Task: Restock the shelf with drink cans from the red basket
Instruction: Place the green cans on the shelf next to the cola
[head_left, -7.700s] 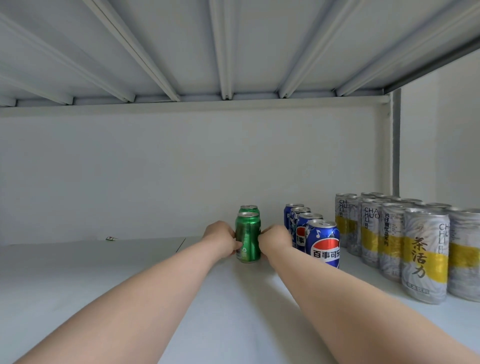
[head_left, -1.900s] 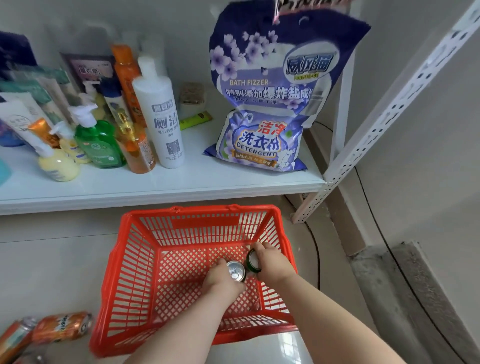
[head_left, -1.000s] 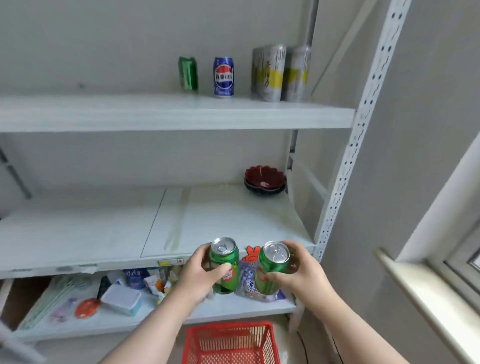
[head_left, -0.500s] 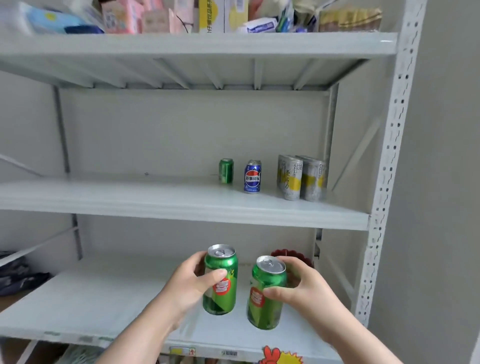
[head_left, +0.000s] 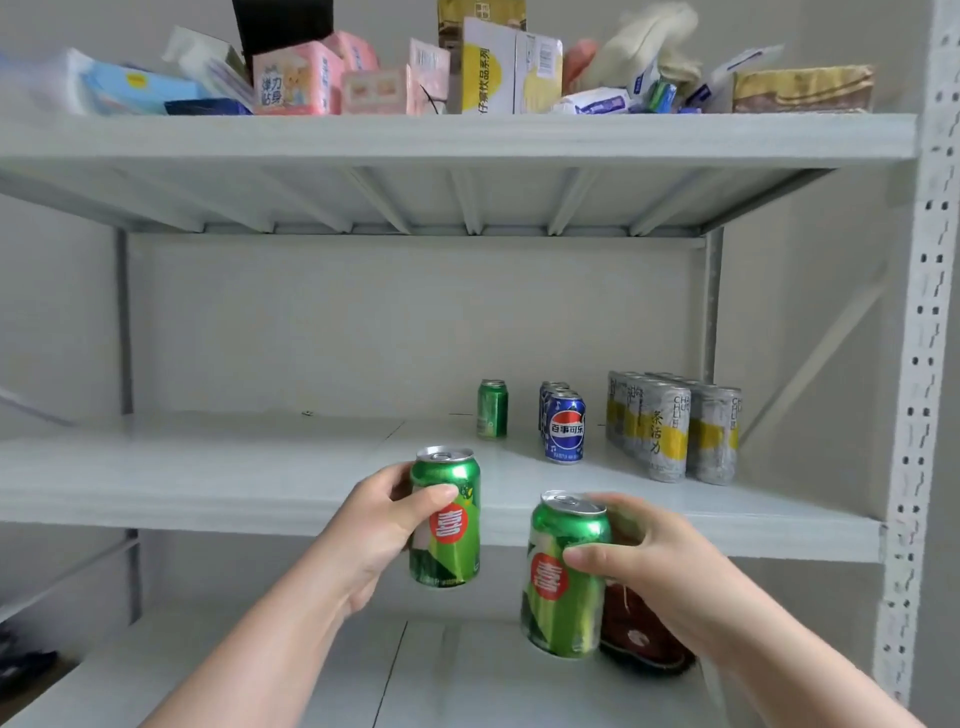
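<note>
Two green cans in hand, both upright, held in front of the middle shelf (head_left: 260, 467), not yet set down. Left hand (head_left: 379, 525) wraps fingers round one green can (head_left: 445, 517); right hand (head_left: 649, 566) clamps the other green can (head_left: 563, 577), lower & nearer. On shelf already: a green can row (head_left: 492, 408) at the back, blue cola cans (head_left: 563, 426) beside it, silver-yellow tea cans (head_left: 670, 426) further right. Red basket not in view, so can't tell what's left in it. Judging by this, restock is partway: these 2 probably go in front of the green row.
</note>
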